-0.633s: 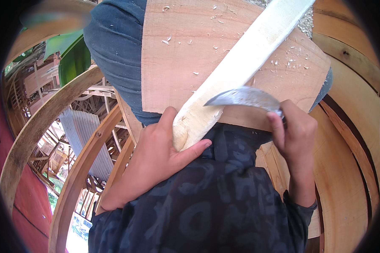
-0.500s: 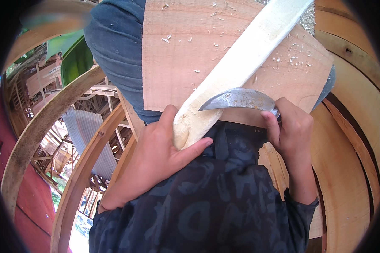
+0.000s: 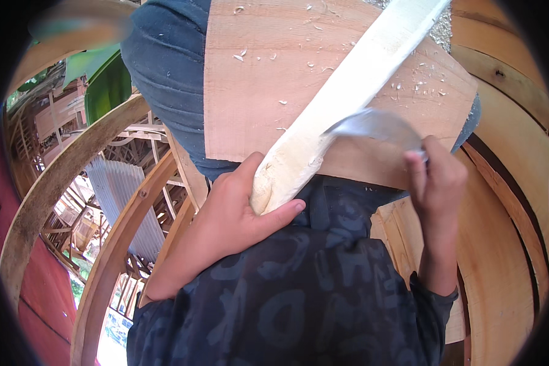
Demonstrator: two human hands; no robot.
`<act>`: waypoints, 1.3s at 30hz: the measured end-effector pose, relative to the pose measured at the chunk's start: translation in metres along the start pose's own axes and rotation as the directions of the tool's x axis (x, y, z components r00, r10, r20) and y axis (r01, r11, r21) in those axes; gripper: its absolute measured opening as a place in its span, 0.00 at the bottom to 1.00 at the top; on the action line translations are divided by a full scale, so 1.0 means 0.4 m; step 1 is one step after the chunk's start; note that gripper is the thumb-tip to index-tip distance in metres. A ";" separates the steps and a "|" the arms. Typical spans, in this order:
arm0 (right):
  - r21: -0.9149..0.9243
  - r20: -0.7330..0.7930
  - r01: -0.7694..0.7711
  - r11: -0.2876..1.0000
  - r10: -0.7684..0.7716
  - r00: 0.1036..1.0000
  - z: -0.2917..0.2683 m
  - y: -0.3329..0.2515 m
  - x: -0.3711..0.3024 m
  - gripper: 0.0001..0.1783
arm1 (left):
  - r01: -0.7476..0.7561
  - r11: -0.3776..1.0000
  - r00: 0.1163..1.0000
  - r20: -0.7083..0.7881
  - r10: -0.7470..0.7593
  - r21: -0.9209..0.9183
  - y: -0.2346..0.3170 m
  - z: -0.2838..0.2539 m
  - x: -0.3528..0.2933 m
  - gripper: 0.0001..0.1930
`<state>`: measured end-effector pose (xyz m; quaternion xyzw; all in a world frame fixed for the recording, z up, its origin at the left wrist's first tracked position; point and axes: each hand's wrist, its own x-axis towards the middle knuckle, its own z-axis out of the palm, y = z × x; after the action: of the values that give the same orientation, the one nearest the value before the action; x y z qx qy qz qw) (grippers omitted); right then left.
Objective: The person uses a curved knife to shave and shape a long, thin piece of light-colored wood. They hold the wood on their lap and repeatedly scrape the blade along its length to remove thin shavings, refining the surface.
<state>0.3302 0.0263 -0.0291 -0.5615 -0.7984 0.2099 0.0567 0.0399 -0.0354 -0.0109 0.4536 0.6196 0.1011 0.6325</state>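
Note:
My left hand [image 3: 232,210] grips the near end of a long pale wooden stick [image 3: 348,104] that slants up to the right across a flat wooden board [image 3: 256,85] lying on my lap. My right hand [image 3: 436,177] holds the handle of a curved metal blade [image 3: 372,125], whose edge rests against the stick a little above my left hand. Small wood shavings [image 3: 409,85] lie scattered on the board.
Curved wooden hoops [image 3: 61,177] arch at the left, with a grey corrugated sheet [image 3: 128,195] and wooden frames below them. Bent wooden planks [image 3: 506,244] stack at the right. A green leaf [image 3: 107,85] shows at the upper left. Blue cloth [image 3: 165,67] covers my knee.
The curved blade has slid up along the stick, away from my left hand. My right hand moved up and to the right with it. My left hand has stayed in place.

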 end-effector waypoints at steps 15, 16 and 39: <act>-0.178 -0.114 0.162 0.971 -0.184 0.976 0.022 -0.009 0.053 0.31 | 0.063 0.993 0.996 0.074 -0.055 -0.103 0.020 -0.002 0.009 0.29; -0.175 -0.119 0.162 0.971 -0.184 0.976 0.021 -0.006 0.054 0.31 | 0.047 0.994 0.997 0.060 -0.041 -0.101 0.015 -0.002 0.006 0.29; 0.100 -0.014 -0.056 0.993 0.058 0.998 0.002 -0.014 0.029 0.13 | 0.168 0.929 0.967 0.237 -0.091 -0.331 0.006 -0.035 0.008 0.30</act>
<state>0.3209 0.0353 -0.0292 -0.5823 -0.7700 0.2465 0.0854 0.0293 -0.0254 -0.0090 0.3007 0.5478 0.1169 0.7720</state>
